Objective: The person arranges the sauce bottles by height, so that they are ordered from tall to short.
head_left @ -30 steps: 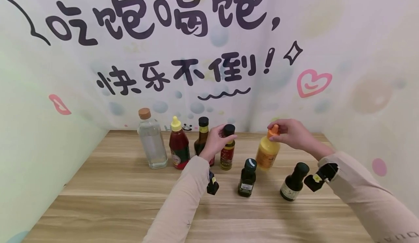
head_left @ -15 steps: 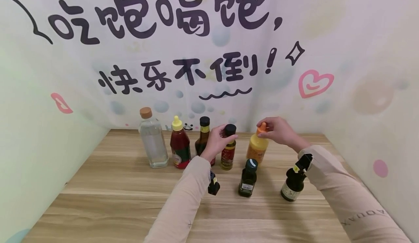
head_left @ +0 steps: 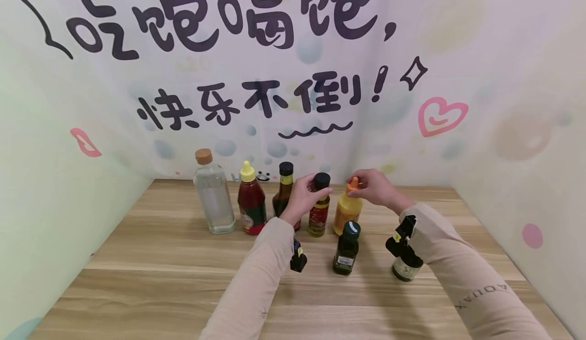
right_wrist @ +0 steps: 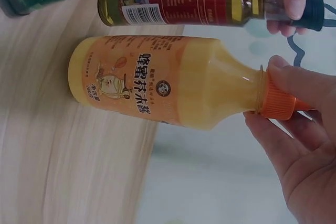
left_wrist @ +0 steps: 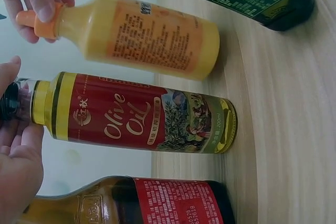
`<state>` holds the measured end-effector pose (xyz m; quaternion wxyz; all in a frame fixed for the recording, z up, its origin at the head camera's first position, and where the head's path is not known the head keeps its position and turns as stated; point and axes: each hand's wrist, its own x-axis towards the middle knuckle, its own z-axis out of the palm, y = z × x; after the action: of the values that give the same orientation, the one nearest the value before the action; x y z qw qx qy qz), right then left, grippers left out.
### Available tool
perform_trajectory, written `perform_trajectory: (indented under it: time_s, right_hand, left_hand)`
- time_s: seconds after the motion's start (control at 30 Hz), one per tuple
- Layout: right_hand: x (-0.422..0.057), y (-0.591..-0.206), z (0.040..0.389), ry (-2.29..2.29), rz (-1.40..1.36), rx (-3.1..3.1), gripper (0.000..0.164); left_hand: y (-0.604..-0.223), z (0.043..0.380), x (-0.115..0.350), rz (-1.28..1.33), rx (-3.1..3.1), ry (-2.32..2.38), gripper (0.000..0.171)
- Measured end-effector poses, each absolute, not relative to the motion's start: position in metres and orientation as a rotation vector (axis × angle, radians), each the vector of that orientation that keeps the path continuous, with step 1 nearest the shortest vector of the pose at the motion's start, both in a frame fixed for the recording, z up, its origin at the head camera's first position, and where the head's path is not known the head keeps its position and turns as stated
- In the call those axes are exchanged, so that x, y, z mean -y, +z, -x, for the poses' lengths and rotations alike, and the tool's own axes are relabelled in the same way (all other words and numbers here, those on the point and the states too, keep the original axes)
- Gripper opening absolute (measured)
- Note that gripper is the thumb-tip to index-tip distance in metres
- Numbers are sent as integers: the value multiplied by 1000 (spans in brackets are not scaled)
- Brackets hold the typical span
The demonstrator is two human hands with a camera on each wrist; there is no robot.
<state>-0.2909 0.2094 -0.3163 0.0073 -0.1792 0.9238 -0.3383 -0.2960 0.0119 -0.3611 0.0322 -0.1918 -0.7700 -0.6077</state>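
Observation:
My left hand (head_left: pixel 302 197) holds an olive oil bottle (left_wrist: pixel 126 111) at its neck, just below the black cap. The bottle stands upright on the table, red label facing the left wrist camera. To its right, my right hand (head_left: pixel 377 190) pinches the orange cap of a yellow honey mustard bottle (right_wrist: pixel 157 80), thumb on one side and fingers on the other. A narrow gap separates the two bottles in the left wrist view. In front of the mustard stands a dark green bottle (head_left: pixel 346 253) with a dark cap, covering part of its base in the head view.
Left of the olive oil are a brown bottle (head_left: pixel 284 192), a red sauce bottle (head_left: pixel 252 205) with a yellow cap, and a tall clear bottle (head_left: pixel 214 197). A dark bottle (head_left: pixel 406 268) stands at front right, partly behind the right wrist's camera. A printed cloth (head_left: pixel 256 141) hangs behind the wooden table (head_left: pixel 146 284).
My right hand has carried the honey mustard bottle leftward to beside the olive oil bottle. My left hand has stayed on the olive oil bottle.

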Motion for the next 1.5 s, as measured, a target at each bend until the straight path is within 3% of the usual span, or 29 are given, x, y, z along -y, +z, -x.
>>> perform_trajectory:
  time_s: [1.5]
  right_hand:
    - [-206,-328,294,-1167,541,-2750,33]
  left_hand:
    - [-353,292,-19,456,2472,-1731,30]
